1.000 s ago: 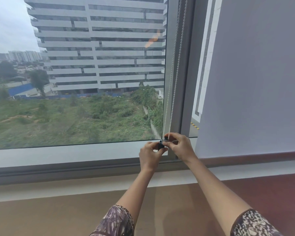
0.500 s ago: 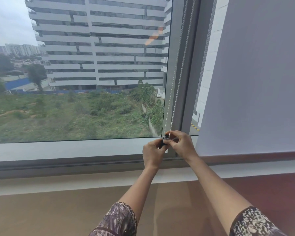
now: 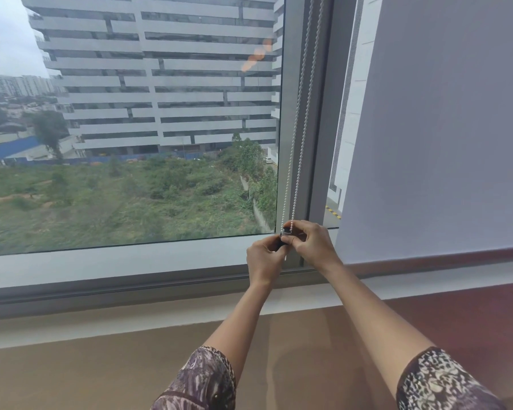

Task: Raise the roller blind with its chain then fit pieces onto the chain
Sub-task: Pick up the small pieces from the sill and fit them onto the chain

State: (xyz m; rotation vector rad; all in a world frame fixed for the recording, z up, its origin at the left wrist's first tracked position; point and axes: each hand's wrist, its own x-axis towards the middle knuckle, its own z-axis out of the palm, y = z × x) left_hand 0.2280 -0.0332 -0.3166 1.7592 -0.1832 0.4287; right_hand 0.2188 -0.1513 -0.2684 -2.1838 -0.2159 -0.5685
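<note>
A white bead chain (image 3: 301,113) hangs in two strands down the grey window mullion (image 3: 290,84). At its lower end sits a small black piece (image 3: 285,232), pinched between both hands. My left hand (image 3: 264,258) grips it from the left and below. My right hand (image 3: 311,244) closes on it and on the chain from the right. A short tail of chain shows below the fingers. The left pane is uncovered; its blind is out of view. A grey roller blind (image 3: 442,128) covers the right pane, with its bottom bar (image 3: 439,254) near the sill.
The white window frame and sill (image 3: 116,261) run across below the glass. Under them lies a beige wall ledge (image 3: 101,365), with a dark red surface (image 3: 471,309) at the right. Outside are a large building and green scrub.
The view has shifted slightly, so the window scene sits differently in frame. Both hands stay pinched together on the black piece at the chain's lower end, with only small finger movements.
</note>
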